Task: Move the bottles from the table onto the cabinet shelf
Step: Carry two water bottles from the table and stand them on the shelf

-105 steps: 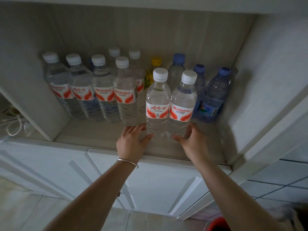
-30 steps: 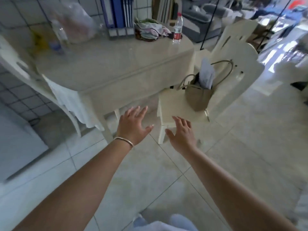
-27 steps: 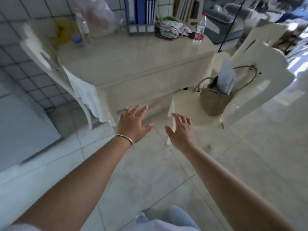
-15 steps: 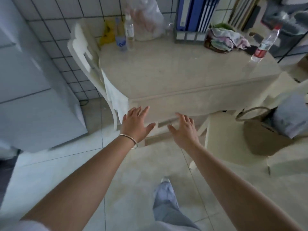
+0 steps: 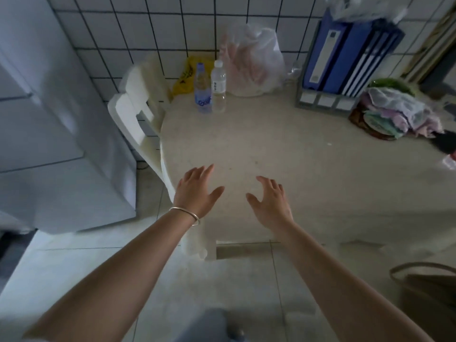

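- White-tiled wall with dark grout behind; pale beige stone-topped bench pushed against it.
- Two clear plastic bottles upright at far left corner of bench, touching or nearly so: blue-labelled bottle with blue cap on left, plain clear bottle with white cap on right.
- Crumpled translucent plastic bag just right of bottles; yellow plastic bag behind them.
- Blue ring binders in grey file rack farther right, beside heap of pastel cloths.
- White carved chair back at bench's left edge; white refrigerator at far left.
- Left hand, thin silver bangle on wrist, hovered over near edge of bench, grip released, fingers spread, nothing held.
- Right hand hovered alongside, grip likewise released, fingers loosely bent, nothing held.
- Both hands well apart from bottles.
- Tan handbag at lower right, partly cut off; pale tiled floor below.
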